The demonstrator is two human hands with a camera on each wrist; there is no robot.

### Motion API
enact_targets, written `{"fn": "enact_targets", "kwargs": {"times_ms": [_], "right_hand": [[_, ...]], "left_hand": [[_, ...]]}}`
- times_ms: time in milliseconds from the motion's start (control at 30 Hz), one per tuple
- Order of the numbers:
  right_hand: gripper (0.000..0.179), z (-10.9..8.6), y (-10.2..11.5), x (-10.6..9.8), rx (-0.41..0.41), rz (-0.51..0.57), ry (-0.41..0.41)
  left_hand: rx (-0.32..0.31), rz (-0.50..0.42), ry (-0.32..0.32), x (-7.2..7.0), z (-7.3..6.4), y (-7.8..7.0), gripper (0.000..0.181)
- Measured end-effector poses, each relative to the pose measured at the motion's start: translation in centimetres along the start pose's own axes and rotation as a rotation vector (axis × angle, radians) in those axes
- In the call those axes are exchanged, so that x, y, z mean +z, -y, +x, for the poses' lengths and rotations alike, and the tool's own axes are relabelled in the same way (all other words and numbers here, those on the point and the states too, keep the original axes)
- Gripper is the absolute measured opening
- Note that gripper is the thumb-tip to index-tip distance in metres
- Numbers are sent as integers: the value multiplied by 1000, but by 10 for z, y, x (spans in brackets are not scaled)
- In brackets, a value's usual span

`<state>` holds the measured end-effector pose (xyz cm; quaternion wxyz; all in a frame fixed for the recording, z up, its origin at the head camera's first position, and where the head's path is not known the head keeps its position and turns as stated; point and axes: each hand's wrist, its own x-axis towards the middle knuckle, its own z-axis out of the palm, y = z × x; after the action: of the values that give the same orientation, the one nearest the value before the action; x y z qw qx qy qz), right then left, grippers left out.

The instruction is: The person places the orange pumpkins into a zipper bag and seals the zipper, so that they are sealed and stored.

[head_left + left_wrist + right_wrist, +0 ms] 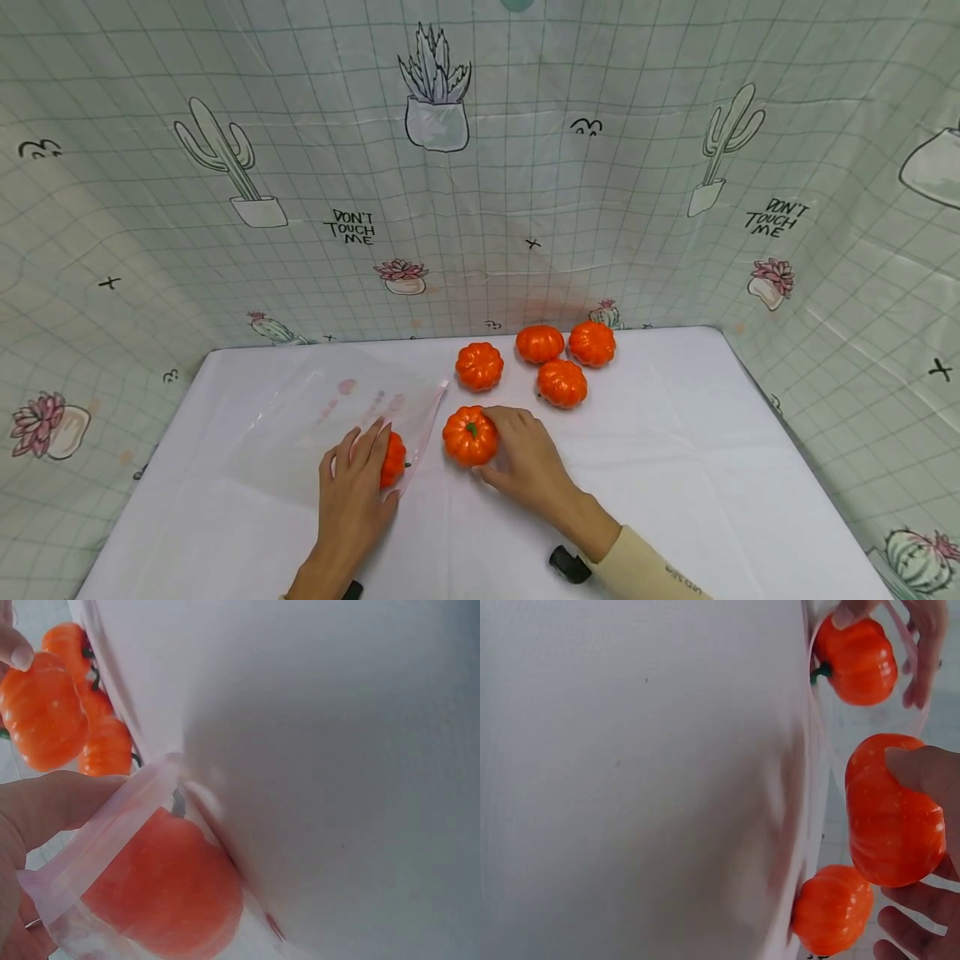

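Observation:
My right hand [528,460] grips a small orange toy pumpkin [470,436] from its right side, thumb in front and fingers behind. In the right wrist view this pumpkin [892,814] is pinched between thumb and fingers, near the mouth of the bag. My left hand [356,492] holds a clear plastic bag [300,417] at its pink-edged mouth. Inside that mouth sits another pumpkin [392,462], partly hidden by the left fingers, its green stem towards the opening. The left wrist view shows the bag's pink rim [112,817] across this bagged pumpkin [176,889], beside the thumb.
Farther back on the white table [675,433] lies a lone pumpkin [479,367]. A cluster to its right has a front pumpkin [562,383], a back one [539,343] and a right one [592,343]. A printed curtain [525,183] rises behind the table.

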<state>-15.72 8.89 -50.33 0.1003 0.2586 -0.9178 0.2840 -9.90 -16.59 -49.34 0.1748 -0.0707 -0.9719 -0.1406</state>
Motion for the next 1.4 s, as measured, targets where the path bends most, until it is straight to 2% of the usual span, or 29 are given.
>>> {"fn": "enact_targets", "kwargs": {"times_ms": [333, 633, 767, 900, 1200, 1300, 1400], "right_hand": [[79, -2, 13, 6, -123, -125, 28], [79, 1, 31, 18, -160, -107, 67], [79, 4, 40, 22, -168, -95, 85], [79, 6, 46, 27, -172, -106, 100], [79, 13, 52, 35, -184, -104, 95], [79, 17, 55, 37, -179, -99, 113], [78, 21, 59, 38, -167, -90, 141]], "left_hand": [[5, -3, 8, 1, -1, 1, 94], [10, -19, -4, 0, -1, 2, 94], [17, -25, -6, 0, -2, 2, 93], [42, -17, -36, 0, -2, 3, 90], [77, 6, -77, 2, -1, 4, 88], [88, -5, -96, 3, -1, 5, 90], [88, -2, -89, 3, -1, 4, 91]]}}
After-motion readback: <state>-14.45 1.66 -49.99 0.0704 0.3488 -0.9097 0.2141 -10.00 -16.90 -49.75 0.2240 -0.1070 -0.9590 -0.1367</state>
